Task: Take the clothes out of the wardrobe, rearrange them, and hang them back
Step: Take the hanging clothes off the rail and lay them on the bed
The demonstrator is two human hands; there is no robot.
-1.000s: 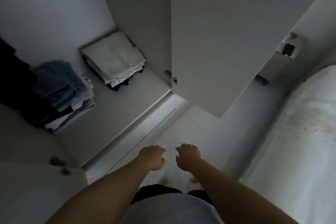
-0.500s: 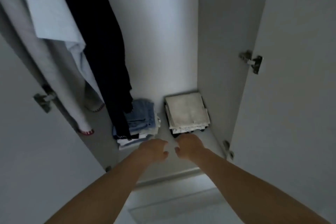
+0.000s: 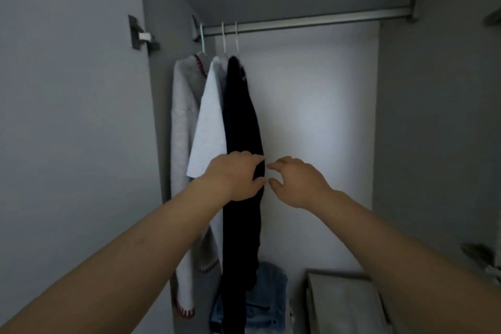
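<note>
Inside the wardrobe, three garments hang on hangers at the left end of the rail: a grey cardigan with red trim nearest the side wall, a white shirt next, and a dark garment on the right. Both arms reach forward at mid-height. Left hand lies in front of the dark garment, its fingers and thumb curved toward the cloth's right edge; whether the grip has closed on the cloth cannot be told. Right hand is just beside it, against the bare back wall, fingers loosely curled, grip wide and holding nothing. On the wardrobe floor, folded jeans lie under the dark garment, and a pale folded stack sits to their right.
</note>
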